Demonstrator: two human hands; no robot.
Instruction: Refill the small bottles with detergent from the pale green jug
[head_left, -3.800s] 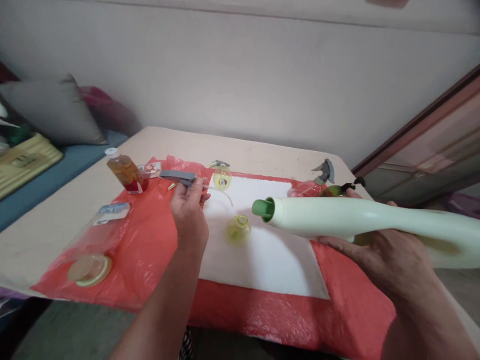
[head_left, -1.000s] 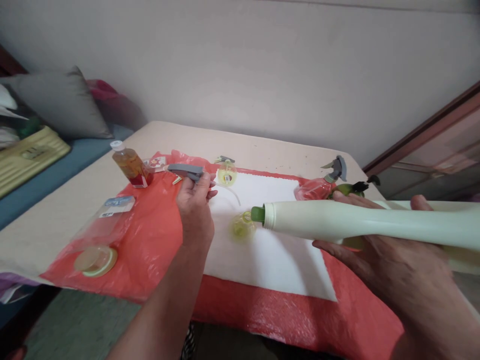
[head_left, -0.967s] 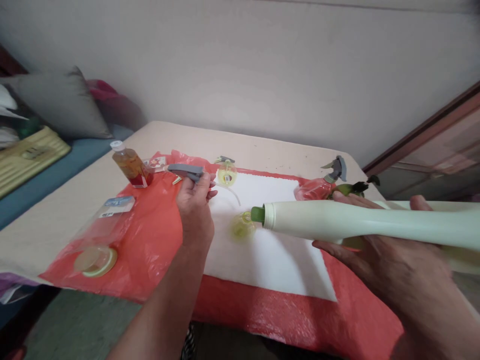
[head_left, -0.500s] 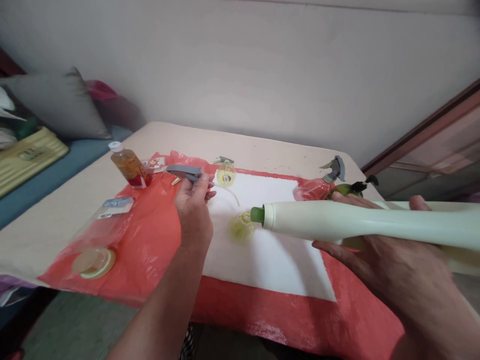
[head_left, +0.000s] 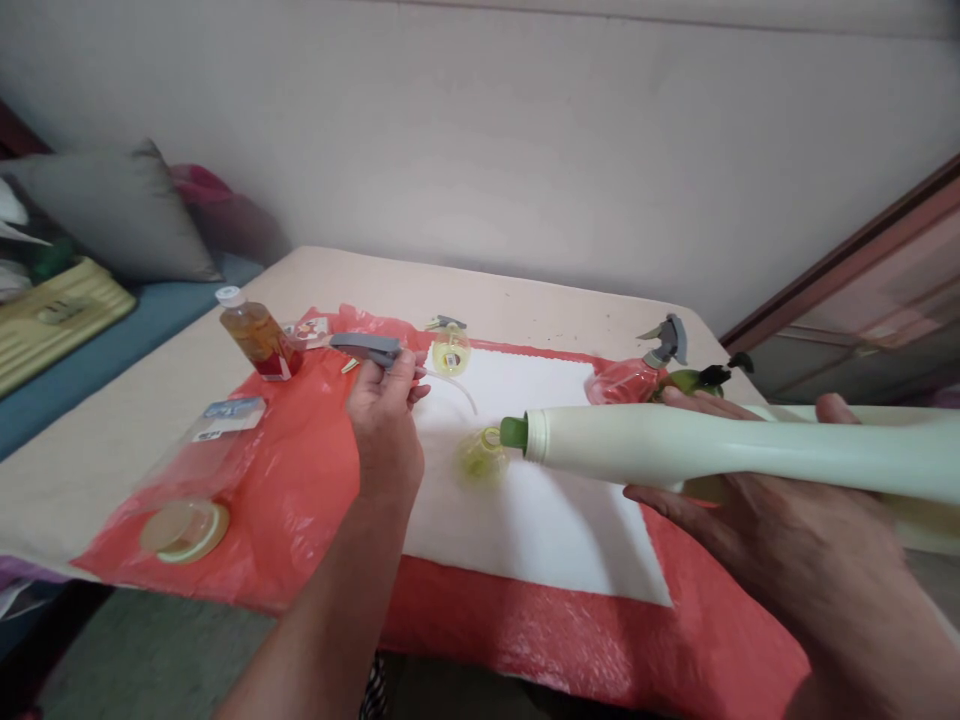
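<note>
My left hand (head_left: pixel 388 410) is closed around a grey trigger sprayer head (head_left: pixel 365 347), whose thin clear dip tube (head_left: pixel 452 383) curves out to the right. In my right hand (head_left: pixel 795 530) lies a large pale green jug (head_left: pixel 600 432), tipped nearly level with its green spout pointing left. The fingers wrap its handle from below and behind. Just left of and under the spout, an open see-through yellow spray bottle (head_left: pixel 482 456) stands on a white sheet (head_left: pixel 555 530). Whether liquid is flowing from the spout, I cannot tell.
Red plastic (head_left: pixel 315 480) covers part of the table (head_left: pixel 367 270). At left are an amber liquid bottle (head_left: pixel 259 335), a clear packet (head_left: pixel 225 430) and a round lidded container (head_left: pixel 185 530). Behind stands a small yellow spray bottle (head_left: pixel 451 350); at right, a pink one (head_left: pixel 622 380) and a green one (head_left: pixel 690 381).
</note>
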